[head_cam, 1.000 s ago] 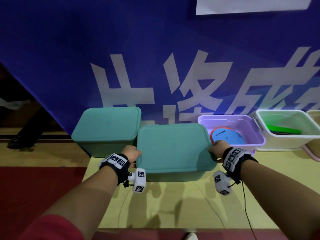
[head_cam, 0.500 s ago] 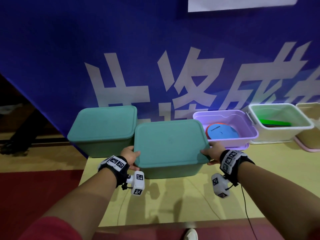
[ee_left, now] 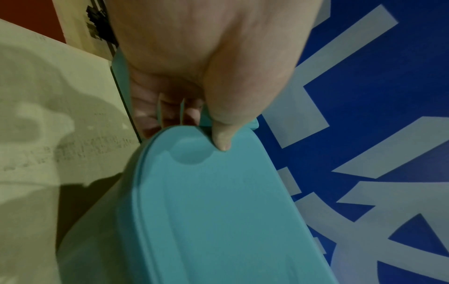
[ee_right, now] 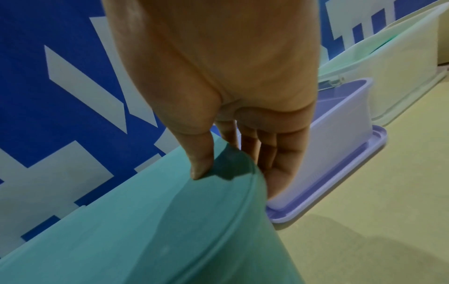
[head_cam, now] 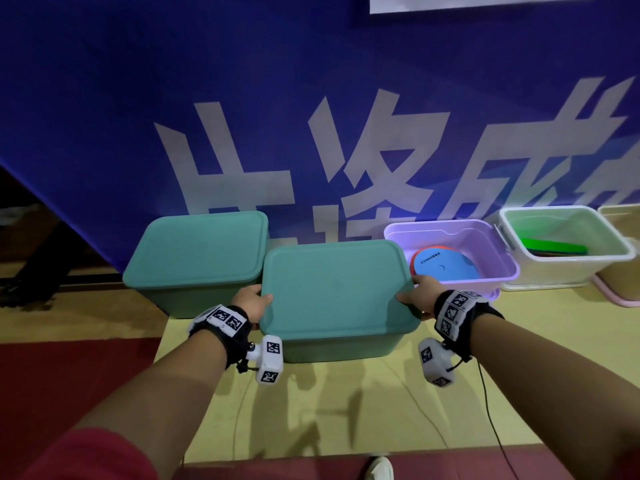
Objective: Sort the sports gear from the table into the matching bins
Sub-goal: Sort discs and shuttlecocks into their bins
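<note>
A teal bin [head_cam: 336,289] with its lid on stands on the yellow table [head_cam: 346,410], close in front of me. My left hand [head_cam: 251,301] grips its left edge; in the left wrist view the thumb [ee_left: 219,130] lies on the lid [ee_left: 218,211] and the fingers curl under the rim. My right hand [head_cam: 415,296] grips the right edge, thumb [ee_right: 199,159] on the lid [ee_right: 145,230], fingers down the side. What the bin holds is hidden.
A second lidded teal bin [head_cam: 197,251] stands behind on the left. To the right a purple bin [head_cam: 450,225] holds a blue disc [head_cam: 443,266], and a white bin [head_cam: 568,261] holds flat green pieces [head_cam: 554,244]. A blue banner stands close behind.
Both hands keep their hold on the teal bin's edges. The bin has hardly moved; the head view has shifted a little.
</note>
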